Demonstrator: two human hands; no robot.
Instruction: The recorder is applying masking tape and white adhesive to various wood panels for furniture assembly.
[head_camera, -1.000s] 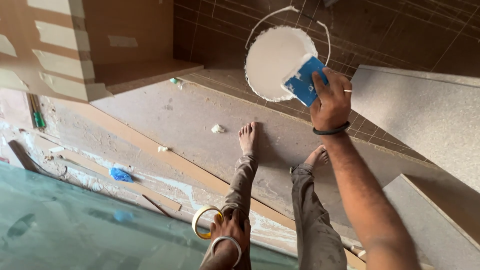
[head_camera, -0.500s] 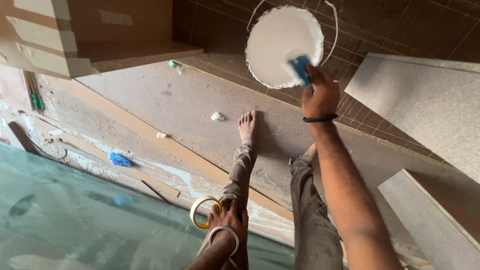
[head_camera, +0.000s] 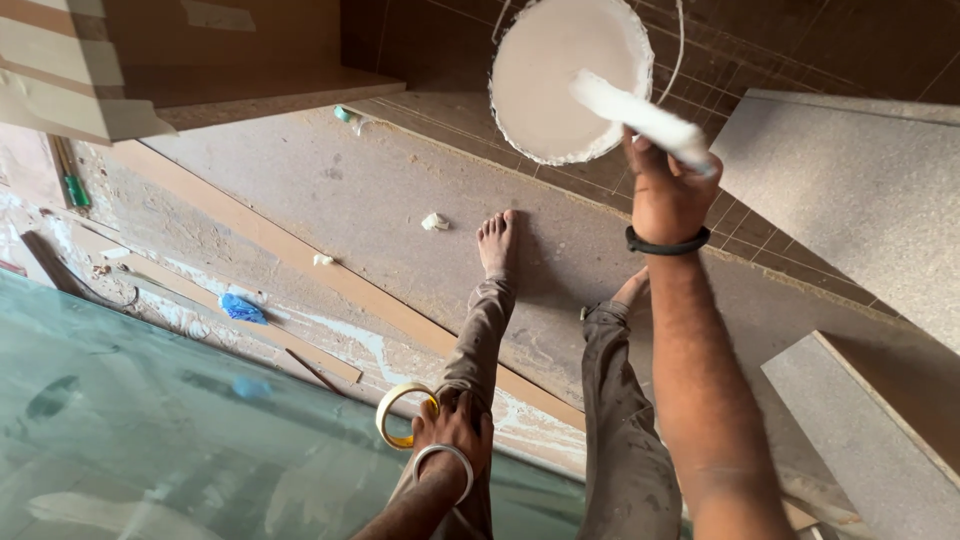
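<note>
The right hand (head_camera: 665, 195) was closed tight on a scraper (head_camera: 640, 118) loaded with white paste. It sat at the bucket's (head_camera: 545, 85) 4 o'clock rim. The bucket was near full, so little paste looked used. The left hand (head_camera: 452, 425) rested on the knee, fingers curled by a tape roll (head_camera: 395, 412) at its 9 o'clock. The board (head_camera: 330, 190) underfoot looked bare; most spreading seemed left.

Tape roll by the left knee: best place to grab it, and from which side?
Grip the tape roll across its ring wall, one finger through the open centre and thumb on the outer face. It stands tilted, with the left hand already holding its right edge against the knee. The free arc faces left and up, over the glass sheet, so approaching from that side looks easiest.
</note>
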